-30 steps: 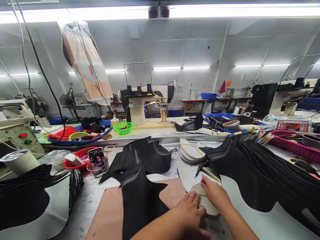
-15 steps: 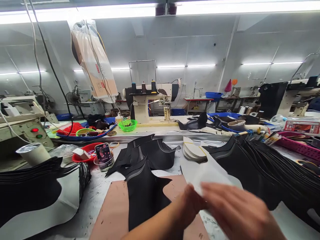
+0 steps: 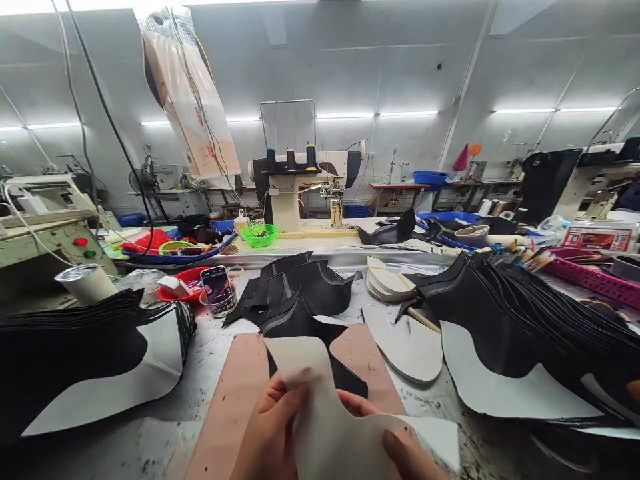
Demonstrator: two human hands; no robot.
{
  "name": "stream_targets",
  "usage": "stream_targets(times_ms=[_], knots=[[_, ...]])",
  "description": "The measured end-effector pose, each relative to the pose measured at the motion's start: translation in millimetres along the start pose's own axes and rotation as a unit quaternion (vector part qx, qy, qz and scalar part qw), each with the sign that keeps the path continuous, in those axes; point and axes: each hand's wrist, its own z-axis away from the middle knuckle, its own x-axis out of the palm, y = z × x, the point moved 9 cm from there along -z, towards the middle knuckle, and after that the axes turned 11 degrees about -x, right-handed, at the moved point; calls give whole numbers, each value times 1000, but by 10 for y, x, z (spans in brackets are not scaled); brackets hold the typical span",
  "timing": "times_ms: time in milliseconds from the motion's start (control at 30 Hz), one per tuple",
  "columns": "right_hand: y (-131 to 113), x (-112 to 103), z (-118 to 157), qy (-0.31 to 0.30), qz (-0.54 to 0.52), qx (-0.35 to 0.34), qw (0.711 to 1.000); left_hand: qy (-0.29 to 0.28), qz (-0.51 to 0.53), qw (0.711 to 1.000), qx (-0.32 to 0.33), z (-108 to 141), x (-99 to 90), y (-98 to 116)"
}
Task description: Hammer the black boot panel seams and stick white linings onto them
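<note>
A curved, pale-faced cut piece of sheet material [image 3: 325,427] is held up between both hands at the front. My left hand [image 3: 273,427] pinches its left edge, thumb on top. My right hand [image 3: 407,453] grips it lower on the right, thumb on the near face and some fingers behind. Under it, black cut pieces [image 3: 300,323] lie overlapping on a pinkish board [image 3: 233,393]. Right of the board, a hammer [image 3: 423,319] rests by a pale rounded slab [image 3: 410,350].
Stacks of black cut pieces stand left [image 3: 65,360] and right [image 3: 530,340]. A phone [image 3: 217,288] leans in a clear cup near a red bowl [image 3: 183,283]. Behind are a green basket [image 3: 260,235] and a sewing machine [image 3: 300,180]. A magenta basket [image 3: 595,280] sits far right.
The hands, earlier reaching right, are now at the front centre with the pale-faced piece between them. The slab and hammer at right, covered before, now show. The view has tilted down slightly.
</note>
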Motion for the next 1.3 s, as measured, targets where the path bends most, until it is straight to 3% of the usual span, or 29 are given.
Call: stream_targets(times_ms=[67,133,233,300,467,567,700,967,1133,1300], knots=[[166,19,40,25,-51,19,998,27,-19,999,14,-21,-270,-12],[308,-34,90,38,-20,41,998,53,-70,996,16,-77,-567,-68],[434,-94,152,4,41,74,996,89,-184,979,-9,-185,-973,-217],[432,-108,145,-25,55,78,995,85,-249,965,-17,-265,-1091,-266],[221,-294,-149,11,161,43,986,94,-364,926,28,-555,-975,-3],[212,-412,-326,24,256,69,964,90,-395,914,21,-793,-884,163],[269,-484,-368,34,303,98,947,60,-440,896,17,-996,-861,277],[275,-411,-242,31,335,127,933,55,-523,850,32,-1073,-994,342],[259,-424,-226,36,386,104,916,51,-554,830,38,-1111,-1026,282],[252,-419,-230,32,411,99,905,80,-586,804,62,-1134,-1089,284]])
